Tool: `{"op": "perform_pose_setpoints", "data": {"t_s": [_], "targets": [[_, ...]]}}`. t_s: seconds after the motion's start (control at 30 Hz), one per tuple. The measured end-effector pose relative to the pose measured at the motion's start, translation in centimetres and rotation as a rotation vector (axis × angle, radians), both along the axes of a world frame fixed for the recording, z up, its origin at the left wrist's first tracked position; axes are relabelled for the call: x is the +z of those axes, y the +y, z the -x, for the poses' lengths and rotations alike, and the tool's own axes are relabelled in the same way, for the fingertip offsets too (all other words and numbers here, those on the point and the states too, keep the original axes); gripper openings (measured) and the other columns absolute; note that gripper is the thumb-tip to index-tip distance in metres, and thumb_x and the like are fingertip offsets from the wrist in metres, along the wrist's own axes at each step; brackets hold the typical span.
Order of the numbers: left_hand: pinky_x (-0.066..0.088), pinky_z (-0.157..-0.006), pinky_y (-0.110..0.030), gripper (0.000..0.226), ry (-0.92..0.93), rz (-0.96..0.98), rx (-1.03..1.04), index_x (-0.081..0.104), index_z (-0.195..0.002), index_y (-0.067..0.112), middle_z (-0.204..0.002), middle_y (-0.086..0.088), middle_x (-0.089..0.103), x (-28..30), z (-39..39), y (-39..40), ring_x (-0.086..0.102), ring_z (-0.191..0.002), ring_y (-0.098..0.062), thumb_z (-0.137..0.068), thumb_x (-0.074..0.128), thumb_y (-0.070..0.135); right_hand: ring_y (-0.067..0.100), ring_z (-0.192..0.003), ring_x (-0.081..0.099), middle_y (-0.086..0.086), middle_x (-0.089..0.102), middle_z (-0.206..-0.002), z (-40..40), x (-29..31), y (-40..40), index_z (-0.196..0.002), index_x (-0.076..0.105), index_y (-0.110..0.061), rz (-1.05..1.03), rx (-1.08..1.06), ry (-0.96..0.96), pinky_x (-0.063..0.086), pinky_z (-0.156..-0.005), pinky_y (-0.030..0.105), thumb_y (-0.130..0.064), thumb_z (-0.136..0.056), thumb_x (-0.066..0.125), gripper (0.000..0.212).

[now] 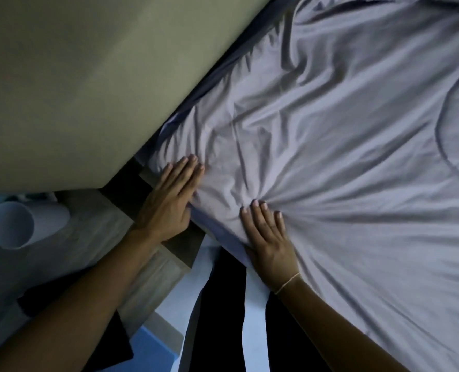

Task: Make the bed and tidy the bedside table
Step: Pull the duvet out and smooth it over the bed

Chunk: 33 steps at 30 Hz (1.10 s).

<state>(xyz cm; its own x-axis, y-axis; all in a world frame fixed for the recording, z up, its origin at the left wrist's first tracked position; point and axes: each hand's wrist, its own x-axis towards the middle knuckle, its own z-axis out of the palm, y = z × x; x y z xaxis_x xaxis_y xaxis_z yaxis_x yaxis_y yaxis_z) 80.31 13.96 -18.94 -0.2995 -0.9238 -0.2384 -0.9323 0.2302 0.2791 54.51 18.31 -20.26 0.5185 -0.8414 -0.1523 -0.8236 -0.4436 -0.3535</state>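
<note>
— Dark trouser legs (223, 304) stand nearest, against the bed's edge, with pale floor (253, 331) showing between them. What are the hands doing?

— Both lie flat, fingers straight and close together, gripping nothing. The left hand (169, 200) presses the corner of the grey sheet (343, 157) where it meets the wooden bed frame (180, 245). The right hand (270, 237) presses the sheet's near edge, just beside the left, and creases fan out from its fingertips. A thin band (287, 284) circles that wrist.

— And the bedside table?

— The bedside table (96, 229) sits left of the bed, under the left forearm. A white cup (21, 224) lies tipped on its side there, mouth toward the camera, and something dark rests at the near end; I cannot tell what.

— Beyond that?

— Wrinkled sheet covers the mattress far to the right, and a beige wall (88, 76) runs along the bed's far side.
</note>
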Motion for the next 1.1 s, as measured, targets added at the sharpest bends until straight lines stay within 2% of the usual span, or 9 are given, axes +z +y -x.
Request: {"op": "perform_pose_setpoints", "data": {"t_s": [0.07,0.2,0.33,0.43,0.53,0.6,0.7,0.87,1.1], "targets": [[0.012,-0.119,-0.044,0.072,-0.078,0.020,-0.094,0.018,-0.150,0.007,-0.158,-0.011,0.015,0.0,-0.8,0.0,0.010,-0.146,-0.025,-0.080,0.033,0.019,0.031,-0.142,0.030,0.015,0.035,-0.152,0.3,-0.2,-0.2,-0.145,0.040,-0.007,0.025,0.030,-0.016,0.028,-0.112,0.052,-0.020,-0.089,0.044,0.057],[0.024,-0.114,-0.044,0.056,-0.145,0.136,-0.206,0.033,-0.144,0.004,-0.149,-0.013,0.036,-0.6,-3.0,-0.6,0.033,-0.139,-0.025,-0.091,0.017,-0.003,0.030,-0.144,0.027,0.011,0.037,-0.151,-0.6,-0.4,0.4,-0.144,0.041,-0.007,0.033,0.054,-0.086,0.025,-0.115,0.050,-0.014,-0.092,0.049,0.053],[0.025,-0.113,-0.043,0.048,-0.191,0.113,-0.299,0.040,-0.141,0.002,-0.145,-0.014,0.042,-0.4,-5.7,0.6,0.041,-0.134,-0.027,-0.099,0.016,-0.001,0.029,-0.143,0.028,0.009,0.040,-0.149,-2.7,-0.1,1.5,-0.142,0.043,-0.009,-0.035,0.046,-0.091,0.031,-0.113,0.051,-0.014,-0.096,0.043,0.047],[0.022,-0.113,-0.045,0.054,-0.195,0.051,-0.247,0.044,-0.137,0.002,-0.143,-0.016,0.045,0.4,-5.5,1.2,0.042,-0.133,-0.030,-0.088,0.022,-0.004,0.031,-0.138,0.039,0.012,0.050,-0.142,-2.8,1.1,0.5,-0.132,0.057,-0.010,-0.036,0.081,-0.148,0.037,-0.108,0.052,-0.028,-0.103,0.030,0.043],[0.023,-0.114,-0.049,0.052,-0.088,0.138,-0.114,0.044,-0.135,-0.002,-0.143,-0.020,0.044,1.8,-2.3,-0.4,0.038,-0.135,-0.033,-0.086,0.032,0.008,0.028,-0.140,0.037,0.013,0.049,-0.143,-0.7,2.5,-2.2,-0.130,0.060,-0.011,0.036,0.087,-0.275,0.031,-0.113,0.049,-0.038,-0.101,0.043,0.044],[0.021,-0.116,-0.047,0.054,-0.006,0.218,-0.088,0.038,-0.141,-0.001,-0.147,-0.020,0.038,2.5,1.7,-3.1,0.032,-0.138,-0.031,-0.087,0.039,0.010,0.031,-0.140,0.035,0.016,0.047,-0.143,1.7,2.5,-5.1,-0.130,0.059,-0.009,0.138,-0.021,-0.290,0.027,-0.115,0.050,-0.033,-0.100,0.046,0.041],[0.017,-0.117,-0.041,0.053,0.070,0.282,-0.102,0.032,-0.145,0.004,-0.151,-0.019,0.030,2.3,9.2,-9.0,0.025,-0.142,-0.031,-0.094,0.037,0.015,0.039,-0.136,0.038,0.019,0.045,-0.145,6.0,1.1,-9.7,-0.137,0.051,-0.009,0.248,-0.283,-0.117,0.030,-0.110,0.056,-0.033,-0.102,0.041,0.044],[0.009,-0.118,-0.042,0.059,-0.086,0.184,-0.154,0.017,-0.150,0.017,-0.158,-0.012,0.015,-0.8,11.1,-16.0,0.013,-0.146,-0.025,-0.098,0.030,0.040,0.035,-0.146,0.018,0.014,0.024,-0.158,9.5,-0.4,-12.0,-0.150,0.030,-0.021,0.174,-0.625,0.097,0.014,-0.116,0.057,-0.044,-0.100,0.034,0.055],[0.006,-0.119,-0.041,0.056,-0.153,0.154,-0.044,0.012,-0.151,0.012,-0.158,-0.011,0.014,-1.9,1.8,-11.2,0.011,-0.146,-0.024,-0.101,0.027,0.032,0.037,-0.147,0.010,0.011,0.018,-0.159,1.8,-0.9,-6.1,-0.151,0.028,-0.020,0.112,-0.172,0.072,0.014,-0.116,0.057,-0.045,-0.098,0.038,0.059]]}}
